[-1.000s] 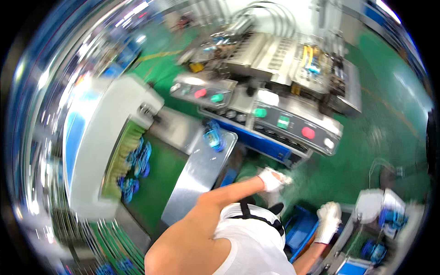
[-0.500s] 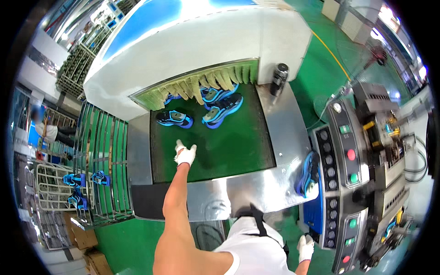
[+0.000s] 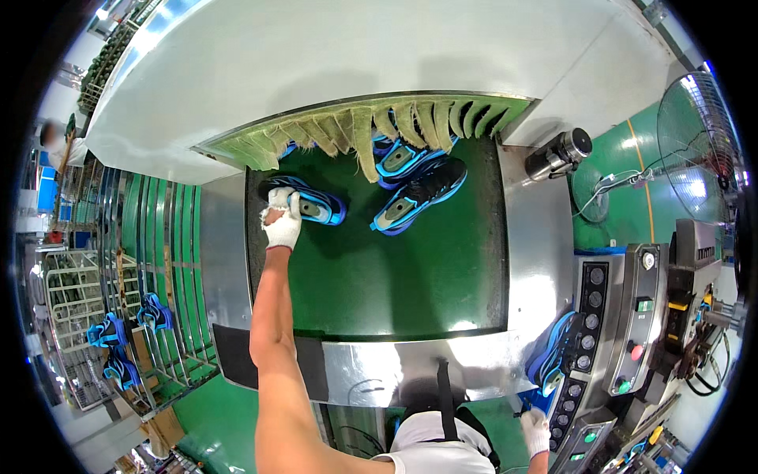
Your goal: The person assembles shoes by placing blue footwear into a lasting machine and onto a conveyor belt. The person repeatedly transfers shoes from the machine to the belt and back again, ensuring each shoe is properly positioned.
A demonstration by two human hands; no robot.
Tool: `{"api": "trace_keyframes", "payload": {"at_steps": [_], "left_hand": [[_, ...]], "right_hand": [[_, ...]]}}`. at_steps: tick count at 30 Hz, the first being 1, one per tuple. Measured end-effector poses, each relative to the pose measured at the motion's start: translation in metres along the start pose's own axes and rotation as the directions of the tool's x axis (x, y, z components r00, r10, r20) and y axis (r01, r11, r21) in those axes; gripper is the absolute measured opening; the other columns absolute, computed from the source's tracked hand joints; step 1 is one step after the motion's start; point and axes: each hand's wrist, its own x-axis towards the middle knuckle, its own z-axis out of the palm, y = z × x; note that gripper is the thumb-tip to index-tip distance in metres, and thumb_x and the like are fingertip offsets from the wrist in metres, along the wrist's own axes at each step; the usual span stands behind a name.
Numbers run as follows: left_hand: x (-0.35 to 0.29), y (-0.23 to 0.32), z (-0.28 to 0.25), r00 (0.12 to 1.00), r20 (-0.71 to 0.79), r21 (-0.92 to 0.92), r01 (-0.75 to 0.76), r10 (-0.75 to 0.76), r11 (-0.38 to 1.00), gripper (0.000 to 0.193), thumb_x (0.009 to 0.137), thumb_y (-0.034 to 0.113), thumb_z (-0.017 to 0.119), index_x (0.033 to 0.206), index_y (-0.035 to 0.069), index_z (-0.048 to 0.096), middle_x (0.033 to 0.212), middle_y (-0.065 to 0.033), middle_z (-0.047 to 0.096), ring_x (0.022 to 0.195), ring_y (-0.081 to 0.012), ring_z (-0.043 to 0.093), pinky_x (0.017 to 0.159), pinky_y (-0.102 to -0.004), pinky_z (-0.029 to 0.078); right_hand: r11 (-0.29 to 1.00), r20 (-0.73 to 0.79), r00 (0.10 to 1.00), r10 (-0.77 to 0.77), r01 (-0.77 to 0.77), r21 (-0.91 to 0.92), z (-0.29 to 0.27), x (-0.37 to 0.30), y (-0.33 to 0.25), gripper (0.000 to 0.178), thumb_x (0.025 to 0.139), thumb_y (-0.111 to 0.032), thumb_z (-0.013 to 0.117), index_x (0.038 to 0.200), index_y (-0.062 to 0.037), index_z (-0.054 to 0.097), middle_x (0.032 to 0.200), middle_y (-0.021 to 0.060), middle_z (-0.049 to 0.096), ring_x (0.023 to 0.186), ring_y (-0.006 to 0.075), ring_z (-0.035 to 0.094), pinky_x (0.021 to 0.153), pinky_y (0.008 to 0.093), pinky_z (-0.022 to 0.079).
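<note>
My left hand (image 3: 282,219), in a white glove with bare fingertips, closes on the side of a black and blue sneaker (image 3: 320,207) on the green conveyor belt (image 3: 347,292). To the right on the belt, a second sneaker (image 3: 418,197) lies at a slant, toe toward the far right. Behind it another sneaker (image 3: 399,162) sits partly under the fabric strip curtain (image 3: 359,130). A bit of blue at the curtain's left is mostly hidden. Low at the right, my gloved right hand (image 3: 535,430) hangs with loose fingers, holding nothing visible, beside the control panels.
One sneaker (image 3: 555,351) rests on the metal table edge (image 3: 410,363) at the right, beside a control panel (image 3: 636,316). A metal flask (image 3: 559,154) stands on the right ledge. Several sneakers hang on the rack (image 3: 170,268) at left. A fan (image 3: 699,146) stands far right.
My left hand has moved forward and left from above the bare belt and taken hold of the left sneaker. The view has shifted closer over the belt. My right hand stays low at the right.
</note>
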Motion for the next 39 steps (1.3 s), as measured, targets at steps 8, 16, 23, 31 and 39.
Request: {"api": "trace_keyframes", "payload": {"at_steps": [8,16,23,31,39], "left_hand": [[-0.147,0.098,-0.048,0.986,0.162,-0.28,0.002,0.045,0.96,0.02,0.085,0.016,0.075,0.098,0.004,0.065,0.1,-0.0166,0.065,0.095,-0.0347,0.064,0.084,-0.0437,0.051],[-0.31,0.394,-0.121,0.623,0.365,-0.798,-0.174,0.692,0.577,0.02,0.079,0.007,0.077,0.095,0.003,0.066,0.097,-0.0138,0.065,0.092,-0.0313,0.065,0.084,-0.0392,0.053],[-0.368,0.633,-0.22,-0.044,-0.124,-0.98,-0.149,0.991,-0.129,0.055,0.08,0.006,0.08,0.13,0.001,0.056,0.133,-0.0189,0.058,0.105,-0.0293,0.066,0.093,-0.0383,0.054],[-0.527,0.824,-0.204,-0.045,0.022,-0.996,0.091,0.999,0.026,0.061,0.092,0.009,0.069,0.144,-0.003,0.042,0.135,-0.0206,0.055,0.122,-0.0281,0.06,0.103,-0.04,0.05],[-0.699,1.021,-0.096,-0.012,0.497,-0.773,-0.46,0.868,0.436,0.094,0.078,0.051,0.075,0.143,-0.005,0.037,0.145,-0.0311,0.049,0.131,-0.0427,0.053,0.11,-0.0444,0.043]], "right_hand": [[0.829,0.108,0.859,-0.501,0.44,0.346,0.004,-0.029,-0.117,0.058,0.088,-0.014,0.072,0.136,0.0078,0.05,0.132,0.0273,0.061,0.131,0.0322,0.057,0.109,0.0389,0.047],[0.632,-0.407,0.536,-0.739,0.762,-0.142,0.012,-0.057,-0.146,0.047,0.081,-0.028,0.067,0.118,0.0,0.057,0.109,0.0209,0.065,0.103,0.0392,0.066,0.094,0.0485,0.05],[0.621,-0.701,0.685,-0.2,0.642,0.45,-0.104,-0.129,0.064,0.061,0.08,-0.036,0.082,0.128,-0.0065,0.059,0.113,0.0149,0.07,0.098,0.0282,0.07,0.089,0.0374,0.054],[-0.485,-0.319,0.761,0.565,0.62,0.617,-0.06,-0.217,0.24,0.033,0.085,-0.009,0.073,0.116,-0.0031,0.067,0.103,0.0047,0.069,0.082,0.0134,0.065,0.073,0.0299,0.054],[-0.554,0.025,0.604,0.796,0.712,0.431,0.004,-0.234,0.288,0.046,0.079,-0.007,0.068,0.123,-0.0001,0.062,0.112,0.0055,0.066,0.096,0.0179,0.065,0.086,0.036,0.055]]}}
